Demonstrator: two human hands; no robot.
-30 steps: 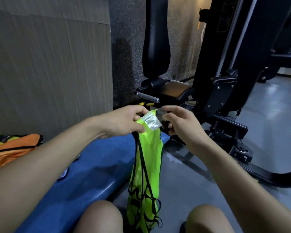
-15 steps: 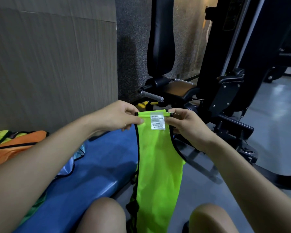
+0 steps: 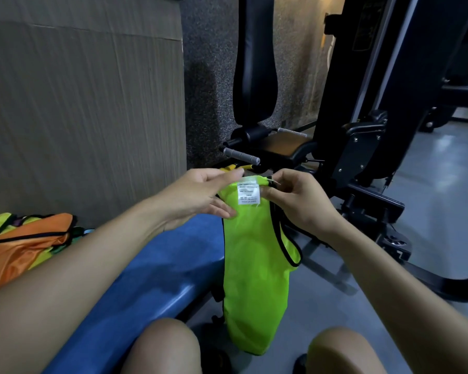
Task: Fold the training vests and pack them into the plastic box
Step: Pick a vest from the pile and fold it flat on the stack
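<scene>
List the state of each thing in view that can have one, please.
green vest: unfolded, hanging down from both hands, label facing the camera
left hand: holds the vest's top edge, fingers fairly straight
right hand: pinches the vest's top corner
orange vest: crumpled, lying on a pile
blue bench: partly bare
plastic box: not visible

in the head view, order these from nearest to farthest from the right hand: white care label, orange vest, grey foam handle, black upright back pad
From the right hand:
1. White care label, just left of its fingers, on the green vest.
2. Grey foam handle, above and left, on the machine.
3. Black upright back pad, high above by the wall.
4. Orange vest, far left on the blue bench.
</scene>
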